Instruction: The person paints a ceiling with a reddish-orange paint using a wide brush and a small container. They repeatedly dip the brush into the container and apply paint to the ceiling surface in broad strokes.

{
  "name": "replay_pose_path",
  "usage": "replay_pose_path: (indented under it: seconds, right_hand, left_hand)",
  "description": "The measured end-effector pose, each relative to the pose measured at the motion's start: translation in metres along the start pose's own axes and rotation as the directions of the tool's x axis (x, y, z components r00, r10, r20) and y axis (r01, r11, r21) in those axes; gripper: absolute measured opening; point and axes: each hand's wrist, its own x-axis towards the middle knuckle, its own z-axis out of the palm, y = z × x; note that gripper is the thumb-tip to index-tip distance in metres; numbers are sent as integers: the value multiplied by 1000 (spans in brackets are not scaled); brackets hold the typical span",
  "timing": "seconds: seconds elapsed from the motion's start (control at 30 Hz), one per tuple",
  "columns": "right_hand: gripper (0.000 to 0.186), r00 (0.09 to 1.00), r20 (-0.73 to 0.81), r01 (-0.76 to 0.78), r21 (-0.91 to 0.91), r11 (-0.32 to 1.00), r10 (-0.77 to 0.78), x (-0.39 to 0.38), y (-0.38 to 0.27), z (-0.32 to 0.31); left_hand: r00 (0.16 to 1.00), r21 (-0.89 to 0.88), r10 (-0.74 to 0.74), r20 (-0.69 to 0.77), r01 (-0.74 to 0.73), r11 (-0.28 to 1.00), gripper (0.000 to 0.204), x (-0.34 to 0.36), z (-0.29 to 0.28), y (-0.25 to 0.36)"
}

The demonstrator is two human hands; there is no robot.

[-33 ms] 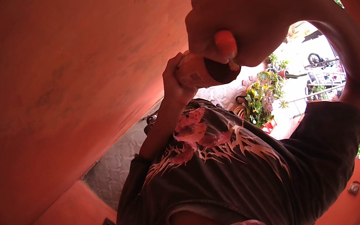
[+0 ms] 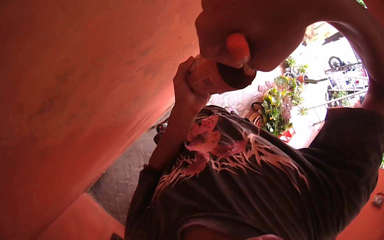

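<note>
My left hand (image 2: 185,86) is wrapped round a pinkish cylindrical container (image 2: 209,77). The container is tilted, its dark, shadowed end turned to the right. Just above that end my right hand (image 2: 256,20) is closed in a fist, its arm bent round from the right. A rounded orange handle end (image 2: 238,47) sticks out of the fist, with a pale narrow part below it near the container's rim. What the rest of this tool looks like is hidden by the hand. Whether it touches the container, I cannot tell.
A large orange wall (image 2: 59,86) rises close on the left and ahead. My dark printed shirt (image 2: 244,187) fills the lower middle. Beyond my right arm lie green potted plants (image 2: 279,108), a railing (image 2: 339,101) and a wheel (image 2: 336,63) in bright light.
My right hand and the orange handle end have shifted very slightly to the left. The left hand and the container look the same.
</note>
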Motion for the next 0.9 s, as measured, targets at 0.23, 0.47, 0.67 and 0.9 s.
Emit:
replay_pose_path:
  seconds: [0.23,0.47,0.67,0.9]
  right_hand:
    - [13,934,245,-311,192,931,261,-13,-48,-55]
    - [11,891,-446,123,417,901,85,0,15,25]
    - [21,703,-671,37,367,930,237,9,20,65]
    - [24,670,-676,-60,363,930,307,-1,-5,54]
  left_hand:
    - [986,-25,3,-164,-7,1000,47,5,15,3]
    - [973,17,115,-201,-114,993,54,-2,-12,11]
    - [976,102,151,-156,-136,985,54,-4,-4,14]
    - [956,97,175,-235,-156,983,52,-6,-4,15]
